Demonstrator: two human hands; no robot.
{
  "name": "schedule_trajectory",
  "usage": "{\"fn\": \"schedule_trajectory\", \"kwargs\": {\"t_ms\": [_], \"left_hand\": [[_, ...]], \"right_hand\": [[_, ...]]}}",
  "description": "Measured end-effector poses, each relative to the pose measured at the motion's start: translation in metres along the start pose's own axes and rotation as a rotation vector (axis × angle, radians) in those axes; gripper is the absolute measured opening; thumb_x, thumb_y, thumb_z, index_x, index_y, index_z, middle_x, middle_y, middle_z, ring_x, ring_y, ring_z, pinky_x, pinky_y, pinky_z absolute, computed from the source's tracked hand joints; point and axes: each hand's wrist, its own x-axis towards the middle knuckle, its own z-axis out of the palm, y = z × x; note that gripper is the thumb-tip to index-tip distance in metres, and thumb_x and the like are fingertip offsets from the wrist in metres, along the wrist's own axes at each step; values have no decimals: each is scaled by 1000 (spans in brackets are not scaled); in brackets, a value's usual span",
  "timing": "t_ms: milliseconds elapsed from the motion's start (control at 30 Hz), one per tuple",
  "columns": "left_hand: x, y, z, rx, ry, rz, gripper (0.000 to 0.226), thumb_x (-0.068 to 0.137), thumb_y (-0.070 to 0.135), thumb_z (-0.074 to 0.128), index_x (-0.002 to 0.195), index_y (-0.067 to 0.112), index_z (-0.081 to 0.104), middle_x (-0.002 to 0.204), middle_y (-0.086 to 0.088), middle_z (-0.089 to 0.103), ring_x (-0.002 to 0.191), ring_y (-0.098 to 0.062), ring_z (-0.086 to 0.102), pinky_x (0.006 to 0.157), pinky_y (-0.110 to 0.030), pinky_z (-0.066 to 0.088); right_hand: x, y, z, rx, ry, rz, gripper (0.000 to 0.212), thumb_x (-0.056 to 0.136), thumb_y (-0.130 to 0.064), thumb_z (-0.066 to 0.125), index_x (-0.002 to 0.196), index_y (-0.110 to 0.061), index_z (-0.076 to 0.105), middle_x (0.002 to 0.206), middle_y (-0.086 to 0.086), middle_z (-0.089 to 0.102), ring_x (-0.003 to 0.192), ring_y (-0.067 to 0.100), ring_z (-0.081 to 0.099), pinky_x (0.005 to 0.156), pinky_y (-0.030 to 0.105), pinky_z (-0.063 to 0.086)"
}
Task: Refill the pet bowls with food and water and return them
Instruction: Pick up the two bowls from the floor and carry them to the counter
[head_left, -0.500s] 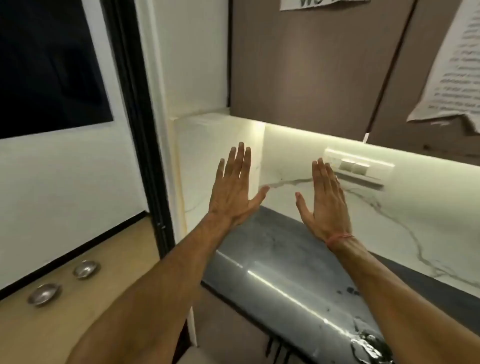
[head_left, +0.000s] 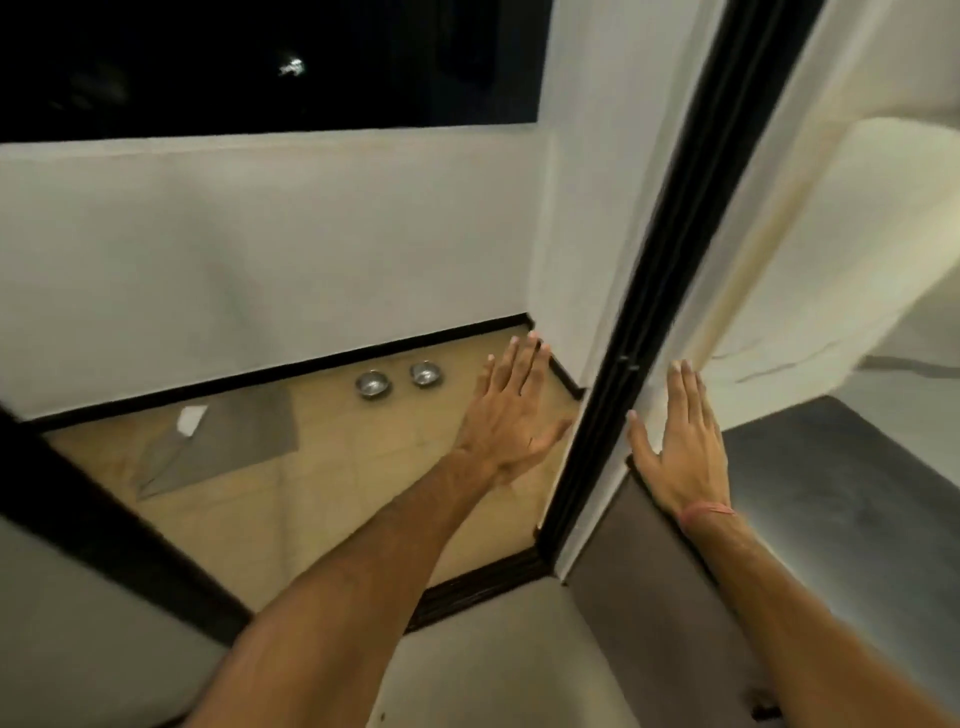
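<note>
Two small steel pet bowls stand side by side on the tan floor by the white wall: the left bowl (head_left: 373, 385) and the right bowl (head_left: 425, 373). Both look empty. My left hand (head_left: 511, 410) is stretched out flat with fingers apart, in the air to the right of the bowls and nearer to me. My right hand (head_left: 681, 441) is also flat and empty, on the other side of the black door frame (head_left: 618, 332). Neither hand touches a bowl.
A grey mat (head_left: 234, 436) with a white scrap of paper (head_left: 191, 419) lies on the floor left of the bowls. A dark threshold strip (head_left: 483, 587) borders the tan floor. The dark countertop (head_left: 831, 478) is at the right. A dark window (head_left: 260, 62) fills the top.
The view has swung left and down from the countertop towards the floor. The bowls have shifted from the lower left to the middle. Both hands stay open and raised.
</note>
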Motion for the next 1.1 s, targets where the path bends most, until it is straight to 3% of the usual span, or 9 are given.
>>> {"fn": "schedule_trajectory", "kwargs": {"t_ms": [233, 433, 733, 1100], "left_hand": [[-39, -131, 10, 61, -54, -288, 101, 105, 77, 27, 173, 12, -9, 182, -8, -18, 169, -27, -14, 136, -55, 7], [-24, -218, 40, 65, -101, -448, 99, 105, 78, 23, 172, 15, -15, 181, -7, -19, 169, -27, -12, 137, -55, 7], [84, -320, 84, 13, -159, -697, 100, 104, 78, 21, 172, 14, -15, 181, -9, -19, 169, -28, -12, 136, -55, 7], [207, -473, 179, -94, -218, -816, 101, 103, 81, 19, 173, 14, -12, 182, -8, -13, 169, -30, -5, 137, -54, 9]], "right_hand": [[47, -88, 124, 109, -226, -135, 81, 111, -51, 49, 174, -20, 11, 183, 2, 7, 170, 21, 6, 137, 47, 18], [119, -118, 220, 124, -341, -238, 81, 111, -57, 42, 175, -22, 7, 184, 0, 5, 170, 19, 3, 137, 50, 20], [271, -139, 334, 133, -463, -334, 80, 110, -56, 43, 175, -21, 14, 183, 2, 10, 169, 20, 9, 136, 46, 22], [415, -161, 503, 83, -592, -353, 80, 112, -60, 39, 175, -20, 10, 183, 1, 6, 170, 19, 7, 137, 42, 17]]}}
